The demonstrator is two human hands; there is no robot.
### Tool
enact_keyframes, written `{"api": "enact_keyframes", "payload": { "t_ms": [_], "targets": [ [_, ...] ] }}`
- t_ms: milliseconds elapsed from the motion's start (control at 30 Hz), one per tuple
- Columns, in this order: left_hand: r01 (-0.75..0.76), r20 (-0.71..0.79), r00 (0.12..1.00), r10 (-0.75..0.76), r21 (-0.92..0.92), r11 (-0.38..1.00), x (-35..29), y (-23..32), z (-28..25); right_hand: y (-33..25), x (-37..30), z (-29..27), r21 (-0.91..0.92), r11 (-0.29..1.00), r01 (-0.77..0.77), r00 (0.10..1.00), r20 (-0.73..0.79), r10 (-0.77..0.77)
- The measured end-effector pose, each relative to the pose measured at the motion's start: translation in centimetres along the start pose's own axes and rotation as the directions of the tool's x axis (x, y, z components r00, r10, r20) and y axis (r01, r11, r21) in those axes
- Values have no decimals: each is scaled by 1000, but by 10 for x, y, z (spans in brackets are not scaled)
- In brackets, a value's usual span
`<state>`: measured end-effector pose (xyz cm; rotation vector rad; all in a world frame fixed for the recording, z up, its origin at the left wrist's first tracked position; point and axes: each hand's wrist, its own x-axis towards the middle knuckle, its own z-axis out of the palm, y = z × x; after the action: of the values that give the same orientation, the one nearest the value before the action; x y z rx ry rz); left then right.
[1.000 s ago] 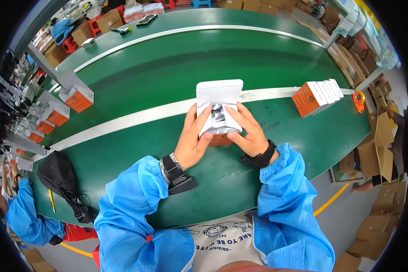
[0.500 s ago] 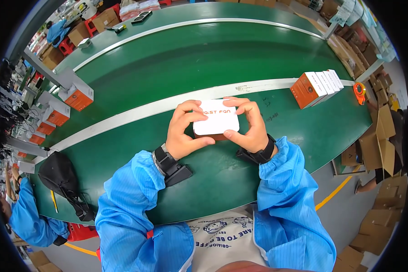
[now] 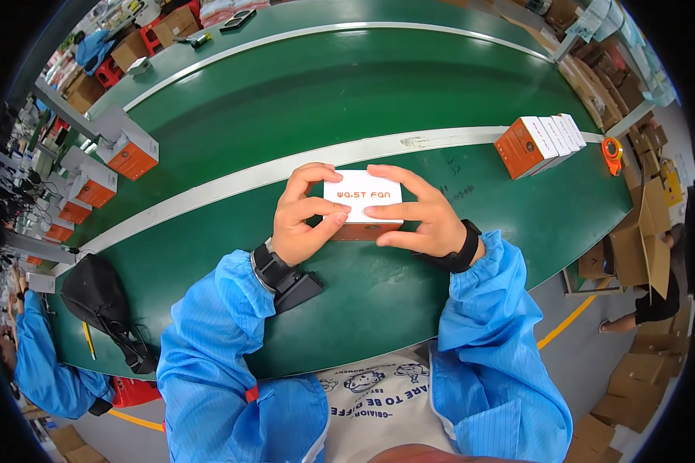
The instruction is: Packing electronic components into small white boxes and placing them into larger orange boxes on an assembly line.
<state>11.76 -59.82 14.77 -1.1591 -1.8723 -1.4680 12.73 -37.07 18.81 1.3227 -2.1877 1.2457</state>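
Observation:
A small white and orange carton (image 3: 363, 193) stands on the green table (image 3: 347, 309) in front of me, its white top lid lying flat and closed. My left hand (image 3: 305, 220) grips its left end, fingertips on the top edge and front. From the other side my right hand (image 3: 421, 212) holds the right end, with fingers across the top and the thumb low by the orange front face. Both wrists wear black bands; a black block (image 3: 300, 292) is fixed at the left one.
At the right stands a row of similar cartons (image 3: 529, 147) beside an orange tape measure (image 3: 611, 157). Open-topped cartons (image 3: 131, 158) line the left. A black bag (image 3: 96, 289) and a yellow pencil (image 3: 89, 339) lie near left. A blue-sleeved person (image 3: 42, 355) works at far left.
The carton has tipped so that more of its orange front shows. My right fingers have spread across its top, and my left thumb has moved up to the lid's front edge.

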Motion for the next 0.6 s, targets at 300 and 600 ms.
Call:
{"api": "enact_keyframes", "payload": {
  "t_ms": [300,600],
  "targets": [
    [376,-391,872,-293,155,913,4,-28,-34,31,-19,-37,-256,941,-222,944,-297,142],
    [734,-947,309,90,297,611,-29,-98,-199,60,-53,-84,-731,326,-600,732,-666,-147]
  ]
}}
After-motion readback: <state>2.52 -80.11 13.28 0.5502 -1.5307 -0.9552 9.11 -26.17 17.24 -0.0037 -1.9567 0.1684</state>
